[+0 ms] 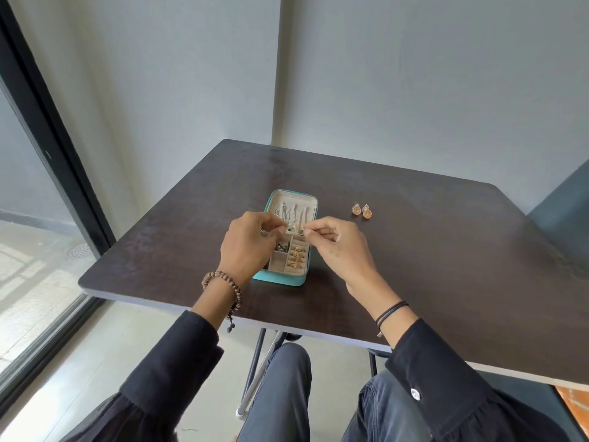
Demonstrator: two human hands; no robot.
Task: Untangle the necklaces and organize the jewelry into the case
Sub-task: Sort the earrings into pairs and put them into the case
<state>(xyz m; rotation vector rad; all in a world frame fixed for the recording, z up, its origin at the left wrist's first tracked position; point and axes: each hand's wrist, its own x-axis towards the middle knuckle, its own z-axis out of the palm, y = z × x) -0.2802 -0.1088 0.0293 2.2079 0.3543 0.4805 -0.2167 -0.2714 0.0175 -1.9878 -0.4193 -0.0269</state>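
Item: jeans-clad knees (280,393) under the near edge of the tabletop (414,266), which is dark woodgrain.
Item: two dark sleeves. There is a wooden bead bracelet (223,282) on the left wrist and black cords (390,311) on the right.
Item: left hand (251,247) and right hand (338,247), raised over the middle of the case. Each has its fingers curled and its fingertips pinched on a fine piece (294,231) too small to identify.
Item: teal jewelry case (280,280), open and lying flat at the centre of the tabletop, partly covered by the left hand.
- Near half: cream compartments holding gold rings (298,256) in the right-hand column, with a dark beaded piece (282,248) to their left.
- Far half, the lid: silver necklaces (288,213) hang in parallel strands.

Item: pair of gold earrings (361,211), on the tabletop to the right of the lid and well apart from the case.
Item: grey wall (414,90) beyond.
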